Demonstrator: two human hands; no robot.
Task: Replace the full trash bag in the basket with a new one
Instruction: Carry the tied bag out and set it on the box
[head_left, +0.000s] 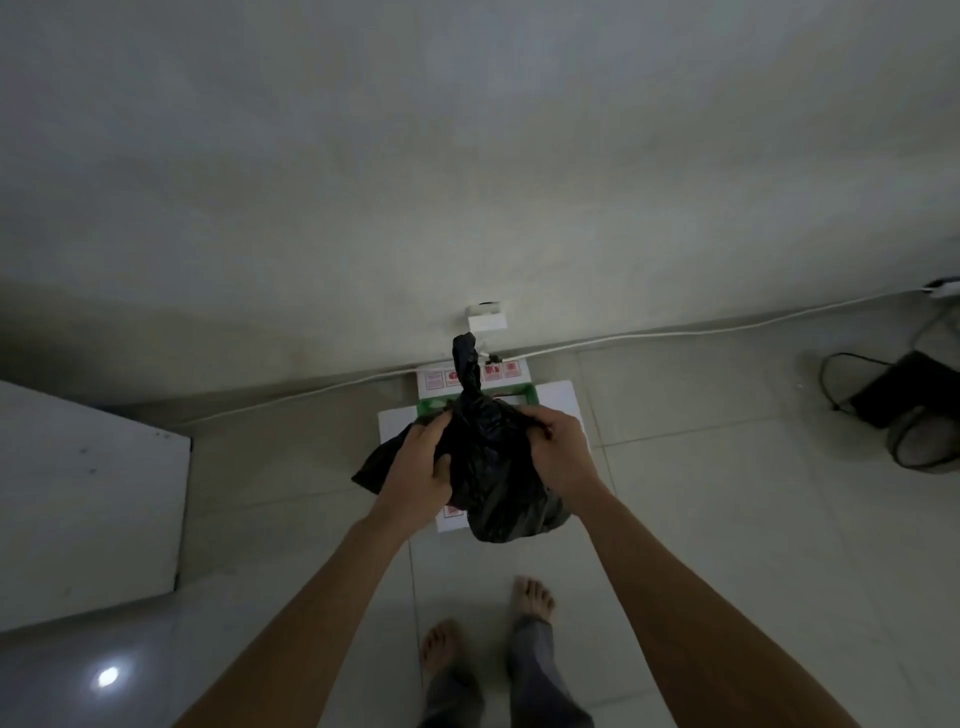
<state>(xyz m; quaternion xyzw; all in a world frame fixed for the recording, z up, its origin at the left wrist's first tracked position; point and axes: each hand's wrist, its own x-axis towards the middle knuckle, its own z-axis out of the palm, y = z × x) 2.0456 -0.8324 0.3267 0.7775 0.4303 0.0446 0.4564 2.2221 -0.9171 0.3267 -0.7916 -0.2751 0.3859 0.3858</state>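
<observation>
A full black trash bag (496, 478) hangs in front of me, held up over the basket. Its twisted neck (466, 364) sticks upward toward the wall. My left hand (421, 465) grips the bag's left side, with a loose flap of plastic trailing out past it. My right hand (558, 447) grips the bag's upper right side. Under the bag I see a green rim (531, 397) of the basket, set among white box flaps (558, 397) with red labels. The inside of the basket is hidden by the bag.
A white wall socket (487, 318) sits on the wall just behind the bag, and a white cable (701, 330) runs along the wall base. A white cabinet (78, 499) stands at the left. A dark device with cords (904, 410) lies on the floor at the right. My bare feet (530, 597) stand on the tiles.
</observation>
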